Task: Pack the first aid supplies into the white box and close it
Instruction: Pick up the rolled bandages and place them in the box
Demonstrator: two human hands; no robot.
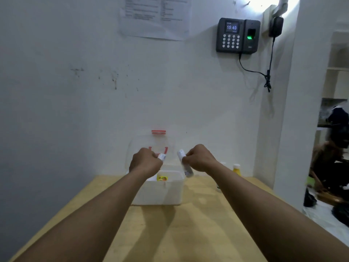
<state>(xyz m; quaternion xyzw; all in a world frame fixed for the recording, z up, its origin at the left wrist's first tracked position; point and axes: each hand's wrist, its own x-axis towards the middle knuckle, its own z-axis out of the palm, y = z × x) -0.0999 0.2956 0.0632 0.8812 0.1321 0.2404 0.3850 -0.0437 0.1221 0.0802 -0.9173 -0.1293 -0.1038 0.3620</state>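
The white box (160, 193) stands open at the far end of the wooden table (170, 233), its clear lid (151, 142) with a red latch raised against the wall. A yellow-labelled item (162, 178) lies inside. My left hand (145, 162) hovers above the box, closed on a small white tube (162, 157). My right hand (200, 159) is over the box's right rim and grips a longer white tube (184, 163), held tilted.
A yellow bottle (236, 169) with a white cap and another small white bottle (222, 163) stand on the table right of the box, near the wall. A fingerprint clock (238, 35) and its cable hang on the wall. A doorway opens at the right.
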